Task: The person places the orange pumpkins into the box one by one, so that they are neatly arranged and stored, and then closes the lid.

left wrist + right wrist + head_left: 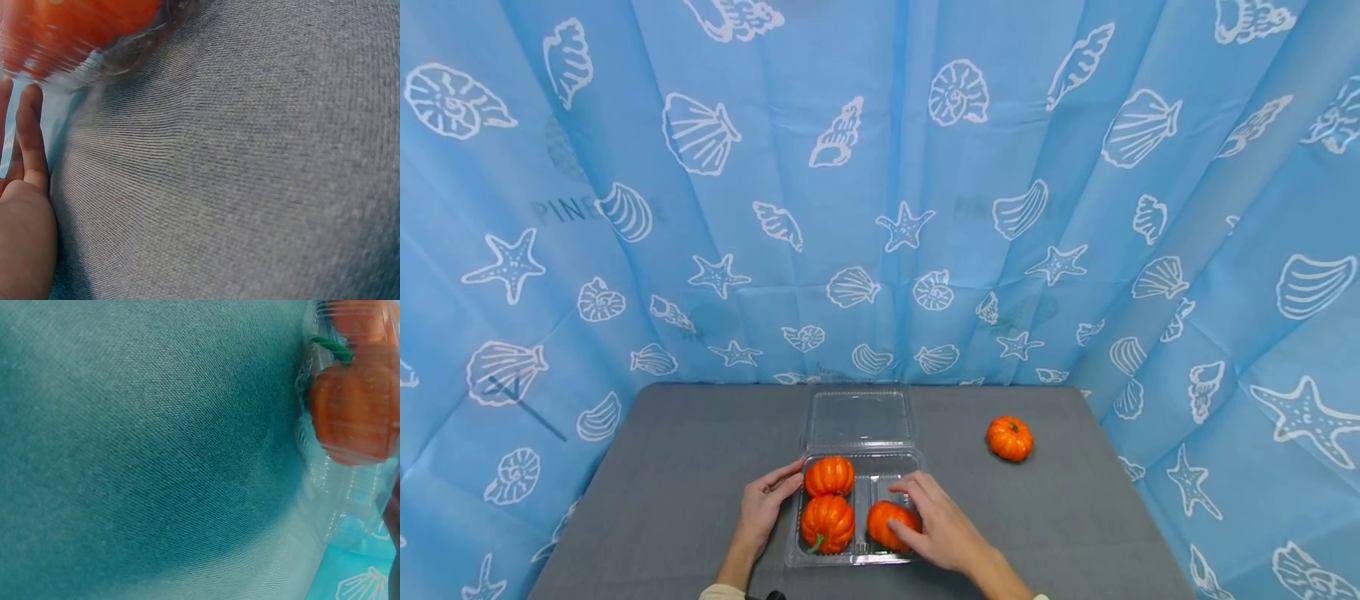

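A clear plastic clamshell container [859,560] lies on the table with its lid [860,417] folded back. Two orange toy pumpkins fill its left side, a rear one [829,476] and a front one [827,523] with a green stem. A third pumpkin [892,525] sits in the front right part. Over that one is my right hand [943,523], its thumb overlapping the pumpkin and its fingers spread above and behind it, a gap showing beneath them. My left hand [765,502] rests its extended fingers at the container's left edge. The left wrist view shows its fingers [31,125] beside the plastic wall.
Another orange pumpkin [1010,438] lies on the grey cloth-covered table [1060,508], behind and right of the container. A blue curtain [865,208] with white shell prints hangs behind the table and along its sides.
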`<state>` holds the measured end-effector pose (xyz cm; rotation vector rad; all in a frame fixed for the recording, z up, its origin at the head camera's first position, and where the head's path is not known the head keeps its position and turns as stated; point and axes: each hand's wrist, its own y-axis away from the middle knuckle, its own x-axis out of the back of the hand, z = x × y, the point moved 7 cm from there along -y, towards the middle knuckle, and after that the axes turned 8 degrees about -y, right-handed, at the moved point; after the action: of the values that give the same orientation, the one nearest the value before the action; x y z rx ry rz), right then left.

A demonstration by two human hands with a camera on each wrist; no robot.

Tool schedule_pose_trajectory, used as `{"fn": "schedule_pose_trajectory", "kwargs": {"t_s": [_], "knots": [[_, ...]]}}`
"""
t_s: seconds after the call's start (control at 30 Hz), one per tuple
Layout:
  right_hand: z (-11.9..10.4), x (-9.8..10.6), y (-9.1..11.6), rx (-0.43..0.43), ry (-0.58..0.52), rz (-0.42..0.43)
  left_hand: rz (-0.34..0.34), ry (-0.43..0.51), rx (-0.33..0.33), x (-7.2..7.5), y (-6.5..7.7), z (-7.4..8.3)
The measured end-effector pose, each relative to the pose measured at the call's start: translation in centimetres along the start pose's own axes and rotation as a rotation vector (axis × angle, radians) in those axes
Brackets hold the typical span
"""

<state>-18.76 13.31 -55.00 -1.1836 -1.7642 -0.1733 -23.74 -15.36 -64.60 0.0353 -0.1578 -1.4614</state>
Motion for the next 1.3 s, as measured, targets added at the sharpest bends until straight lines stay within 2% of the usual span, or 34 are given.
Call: {"fn": "schedule_pose_trajectory", "kwargs": {"t_s": [0.13,0.33,0.47,0.6,0.73,0.9,1.3], "knots": [[-0.4,0.3,0.1,0.011,0.110,0.049,-0.003,-0.003,-0.009,0.0,-0.1,-0.2],[-0.2,0.6,0.1,-0.005,0.162,0.074,-0.008,0.012,-0.004,0.1,-0.3,-0.4],[0.4,1.1,0.1,-0.054,0.206,0.104,-0.005,-0.004,0.005,0.0,-0.1,-0.5],[1.3,1.7,0.0,-0.143,0.249,0.130,-0.005,-0.007,-0.005,0.0,0.0,-0.4],[2.2,2.2,-0.2,-0.197,0.290,0.139,0.000,0.008,-0.001,0.1,0.1,-0.5],[3.5,2.8,-0.3,-0.269,0.321,0.109,0.013,0.007,0.002,0.2,0.1,-0.4],[7.8,4.9,-0.4,-0.338,0.355,0.111,0.017,-0.013,0.005,0.1,0.0,0.0]]}}
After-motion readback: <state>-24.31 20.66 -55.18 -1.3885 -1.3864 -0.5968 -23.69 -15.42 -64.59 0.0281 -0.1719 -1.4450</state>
